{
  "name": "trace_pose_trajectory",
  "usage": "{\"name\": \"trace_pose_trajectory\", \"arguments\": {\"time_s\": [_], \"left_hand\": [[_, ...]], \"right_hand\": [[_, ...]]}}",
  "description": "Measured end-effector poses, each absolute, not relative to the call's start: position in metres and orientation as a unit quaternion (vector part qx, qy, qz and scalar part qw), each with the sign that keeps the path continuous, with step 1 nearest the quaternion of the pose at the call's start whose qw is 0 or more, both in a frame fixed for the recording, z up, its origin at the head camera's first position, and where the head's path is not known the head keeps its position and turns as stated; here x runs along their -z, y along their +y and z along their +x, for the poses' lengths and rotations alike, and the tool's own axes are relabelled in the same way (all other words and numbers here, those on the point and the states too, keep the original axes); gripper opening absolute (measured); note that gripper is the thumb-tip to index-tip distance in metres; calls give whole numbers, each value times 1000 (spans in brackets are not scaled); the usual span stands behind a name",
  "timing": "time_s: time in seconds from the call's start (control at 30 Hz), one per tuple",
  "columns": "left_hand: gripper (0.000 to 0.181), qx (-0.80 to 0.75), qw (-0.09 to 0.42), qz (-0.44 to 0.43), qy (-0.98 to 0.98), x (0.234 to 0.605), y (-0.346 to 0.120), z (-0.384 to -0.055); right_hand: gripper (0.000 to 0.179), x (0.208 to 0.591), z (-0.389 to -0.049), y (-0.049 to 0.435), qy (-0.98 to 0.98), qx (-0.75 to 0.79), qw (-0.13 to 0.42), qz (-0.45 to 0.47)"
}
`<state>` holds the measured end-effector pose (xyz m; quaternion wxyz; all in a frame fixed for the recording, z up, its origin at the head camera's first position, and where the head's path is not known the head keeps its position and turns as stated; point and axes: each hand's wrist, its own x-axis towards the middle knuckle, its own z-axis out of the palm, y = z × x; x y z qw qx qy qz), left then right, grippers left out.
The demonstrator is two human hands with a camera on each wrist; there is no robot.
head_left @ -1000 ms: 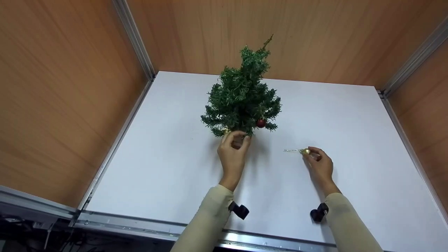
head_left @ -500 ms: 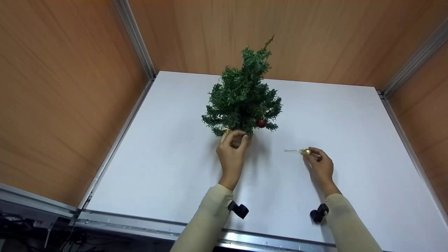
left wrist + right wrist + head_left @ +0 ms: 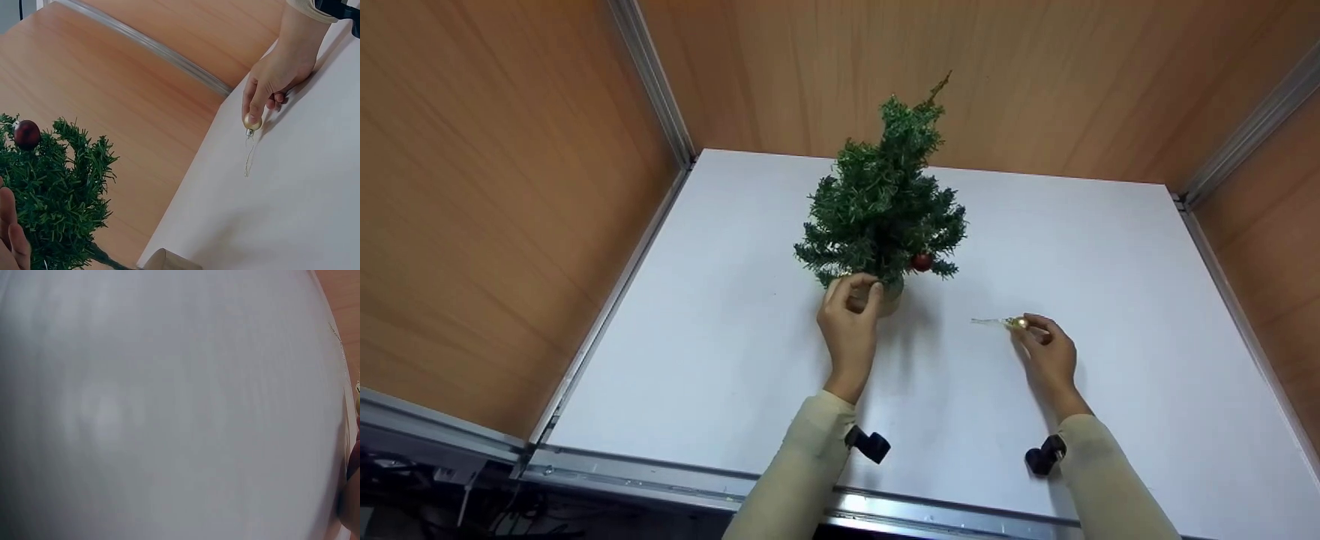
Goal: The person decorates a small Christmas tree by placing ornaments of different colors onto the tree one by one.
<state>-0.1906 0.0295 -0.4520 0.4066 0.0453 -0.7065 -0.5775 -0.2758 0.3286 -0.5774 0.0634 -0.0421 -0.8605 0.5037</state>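
Note:
A small artificial Christmas tree (image 3: 877,195) stands upright on the white table, its base (image 3: 891,300) partly behind my left hand. My left hand (image 3: 847,326) pinches at a low front branch with thumb and forefinger; the fingertips partly hide it. A speck of gold shows just behind those fingers. From a lower right branch hangs a dark red bauble (image 3: 921,262), also seen in the left wrist view. My right hand (image 3: 1048,360), low over the table to the right of the tree, pinches a gold bauble (image 3: 254,122) whose thin hanging loop (image 3: 247,160) trails free.
The white tabletop (image 3: 697,337) is bounded by wood panels (image 3: 1035,82) at the back and sides. A metal rail (image 3: 645,484) runs along its front edge. Dark cables (image 3: 412,480) lie below, at the front left.
My left hand has shifted slightly left and away from the tree's middle, so more of the base shows. The right hand keeps the gold bauble almost where it was.

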Motion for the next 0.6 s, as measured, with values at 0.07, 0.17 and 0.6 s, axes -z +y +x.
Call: {"name": "trace_pose_trajectory", "arguments": {"time_s": [0.07,0.17,0.6], "left_hand": [[4,571,412,48,-708,452,30,-191],[4,566,418,53,-708,451,31,-192],[5,564,421,70,-707,449,36,-191]], "right_hand": [[42,577,-278,329,-857,-509,61,-42],[42,577,-282,330,-857,-511,59,-36],[43,577,-294,336,-861,-506,45,-14]]}}
